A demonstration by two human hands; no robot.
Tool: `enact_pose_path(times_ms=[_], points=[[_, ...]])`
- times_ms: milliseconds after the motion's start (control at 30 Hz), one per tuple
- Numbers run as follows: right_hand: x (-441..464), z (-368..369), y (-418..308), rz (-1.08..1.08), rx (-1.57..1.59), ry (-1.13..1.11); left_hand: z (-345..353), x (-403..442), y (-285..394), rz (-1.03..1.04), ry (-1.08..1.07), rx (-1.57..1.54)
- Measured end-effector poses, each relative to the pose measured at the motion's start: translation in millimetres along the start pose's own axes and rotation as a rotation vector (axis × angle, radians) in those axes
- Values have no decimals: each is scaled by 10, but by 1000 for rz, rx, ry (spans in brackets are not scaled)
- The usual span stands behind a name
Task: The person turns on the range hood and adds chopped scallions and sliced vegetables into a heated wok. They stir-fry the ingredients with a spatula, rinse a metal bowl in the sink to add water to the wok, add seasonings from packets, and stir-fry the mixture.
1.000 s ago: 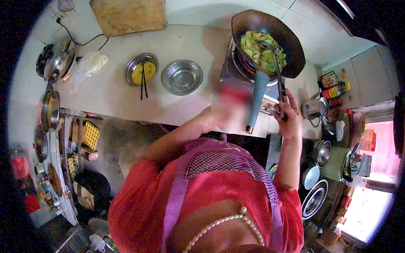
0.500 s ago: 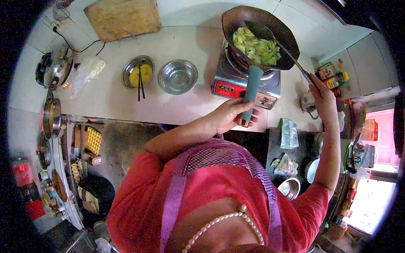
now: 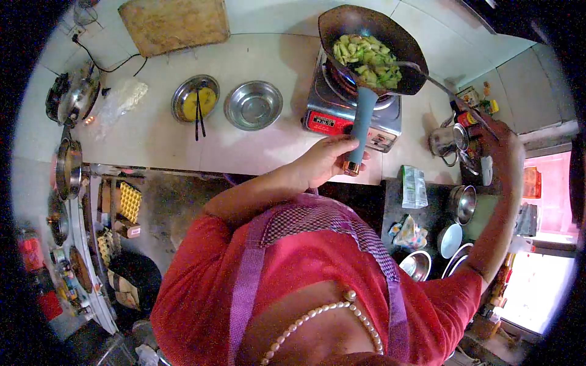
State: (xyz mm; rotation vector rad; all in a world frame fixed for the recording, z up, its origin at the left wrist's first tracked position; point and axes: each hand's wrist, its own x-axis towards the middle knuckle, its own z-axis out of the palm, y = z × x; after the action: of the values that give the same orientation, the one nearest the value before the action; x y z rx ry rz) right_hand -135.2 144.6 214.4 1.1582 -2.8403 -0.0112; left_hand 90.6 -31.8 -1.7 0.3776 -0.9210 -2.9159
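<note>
My left hand (image 3: 329, 160) is closed around the lower end of the grey-blue handle of a dark wok (image 3: 400, 36). The wok sits tilted over a gas stove (image 3: 316, 91) with a blue flame under it. Inside lie pale green vegetable slices (image 3: 365, 53), bunched toward the near left side. My right hand (image 3: 502, 137) grips a long metal spatula (image 3: 441, 86) that slants over the wok's right rim. Its blade is among the slices and mostly hidden by them.
Left of the stove stand a metal bowl (image 3: 254, 106) and another bowl (image 3: 183, 108) of yellow liquid with chopsticks. A cutting board (image 3: 174, 25) leans on the wall. A metal pot (image 3: 441, 141) and seasoning bottles (image 3: 467, 116) stand near my right hand. Several bowls lie at lower right.
My right hand has moved to the right and down, drawing the spatula back toward the wok's right rim. The slices have shifted. My left hand still holds the handle.
</note>
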Motion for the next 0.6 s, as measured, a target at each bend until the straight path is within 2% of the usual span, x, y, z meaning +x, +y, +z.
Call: enact_pose_path(times_ms=[33,167,267,367,467,600], points=[[0,-60,91,-114,-178,75,14,-12,6,1,2,0],[4,-60,-53,-275,-340,97,-4,-15,-18,4,0,3],[341,501,5,-257,-589,186,-33,-16,-26,3,-12,7],[497,746,-102,-98,-406,244,-20,-54,26,3,-17,22],[429,609,-172,-8,-171,207,-35,-62,5,3,-12,31],[791,1021,328,-50,68,140,-42,-85,7,15,-10,62]])
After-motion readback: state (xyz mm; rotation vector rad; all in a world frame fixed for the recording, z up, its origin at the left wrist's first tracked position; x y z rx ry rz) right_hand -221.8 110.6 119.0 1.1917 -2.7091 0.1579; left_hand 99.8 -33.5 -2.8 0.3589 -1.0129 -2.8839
